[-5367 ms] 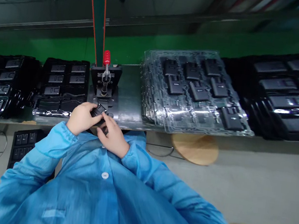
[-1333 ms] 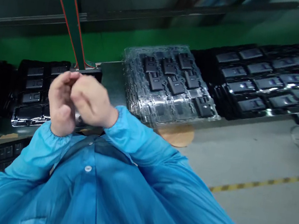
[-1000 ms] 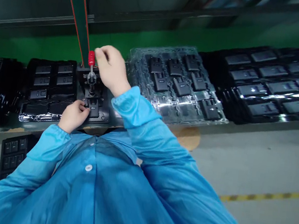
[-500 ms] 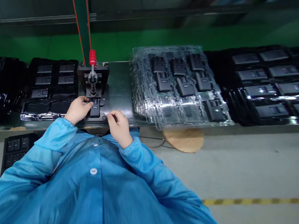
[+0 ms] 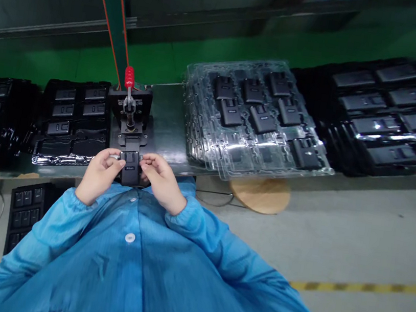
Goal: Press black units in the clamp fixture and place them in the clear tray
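My left hand (image 5: 100, 175) and right hand (image 5: 162, 181) grip the small black plastic module (image 5: 130, 168) between them by its sides; it looks light, stiff, slightly slick.

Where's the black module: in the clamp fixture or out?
Out: left hand and right hand hold the black module at the fixture's near edge.

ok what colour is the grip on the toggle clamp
red, the grip of the toggle clamp shows best in the head view
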`<state>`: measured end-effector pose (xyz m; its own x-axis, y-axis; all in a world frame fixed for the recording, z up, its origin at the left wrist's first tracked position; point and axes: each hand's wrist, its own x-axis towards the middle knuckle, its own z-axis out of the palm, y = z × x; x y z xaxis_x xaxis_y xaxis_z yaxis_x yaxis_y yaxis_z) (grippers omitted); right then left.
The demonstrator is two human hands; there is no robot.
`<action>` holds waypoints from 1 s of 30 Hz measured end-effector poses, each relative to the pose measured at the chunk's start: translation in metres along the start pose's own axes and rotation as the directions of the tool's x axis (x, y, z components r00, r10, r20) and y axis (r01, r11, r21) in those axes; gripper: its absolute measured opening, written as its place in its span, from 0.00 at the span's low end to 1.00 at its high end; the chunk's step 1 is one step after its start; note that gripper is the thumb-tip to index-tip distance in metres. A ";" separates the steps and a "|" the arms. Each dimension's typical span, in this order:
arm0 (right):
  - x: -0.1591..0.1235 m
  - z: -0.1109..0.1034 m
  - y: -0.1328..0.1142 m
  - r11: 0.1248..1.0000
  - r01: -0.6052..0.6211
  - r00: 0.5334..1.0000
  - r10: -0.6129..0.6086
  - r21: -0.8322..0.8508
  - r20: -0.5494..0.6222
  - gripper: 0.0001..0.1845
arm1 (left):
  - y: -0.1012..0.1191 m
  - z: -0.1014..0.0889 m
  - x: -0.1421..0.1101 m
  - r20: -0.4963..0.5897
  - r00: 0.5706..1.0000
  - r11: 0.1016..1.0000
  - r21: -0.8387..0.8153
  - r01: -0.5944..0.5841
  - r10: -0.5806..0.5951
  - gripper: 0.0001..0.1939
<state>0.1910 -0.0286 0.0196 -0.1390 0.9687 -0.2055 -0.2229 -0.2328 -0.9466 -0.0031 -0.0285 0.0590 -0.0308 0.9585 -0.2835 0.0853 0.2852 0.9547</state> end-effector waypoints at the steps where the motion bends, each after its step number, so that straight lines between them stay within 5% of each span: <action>1: -0.002 0.001 -0.003 1.000 -0.013 1.000 0.012 0.023 0.026 0.18 | 0.002 0.002 -0.006 0.010 1.000 1.000 -0.017 -0.004 0.005 0.25; 5: -0.008 0.001 -0.012 0.998 0.012 0.998 -0.016 0.056 0.065 0.15 | 0.008 0.011 -0.020 0.044 0.999 0.998 -0.069 -0.013 0.016 0.27; 14: -0.023 -0.017 -0.009 0.990 0.074 0.997 -0.069 0.123 -0.044 0.15 | 0.008 0.035 -0.024 0.109 0.994 1.000 -0.015 -0.010 0.012 0.26; 20: -0.051 -0.047 0.000 0.984 0.133 0.986 -0.119 0.121 -0.113 0.22 | 0.007 0.070 -0.017 0.278 0.959 0.998 0.045 0.039 -0.050 0.29; 24: -0.064 -0.096 -0.020 0.978 0.188 0.931 -0.208 -0.094 -0.300 0.23 | 0.010 0.089 -0.018 0.464 0.878 0.988 0.144 0.054 -0.116 0.33; 30: -0.041 -0.227 -0.094 0.767 0.112 0.764 -0.473 -0.632 -0.438 0.18 | 0.008 0.087 -0.024 0.628 0.751 0.926 0.373 -0.057 -0.207 0.25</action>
<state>0.4361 -0.0270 0.0603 0.4222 0.8882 0.1815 0.4232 -0.0160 -0.9059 0.0852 -0.0484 0.0659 0.5842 0.6638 -0.4670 0.4522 0.2116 0.8665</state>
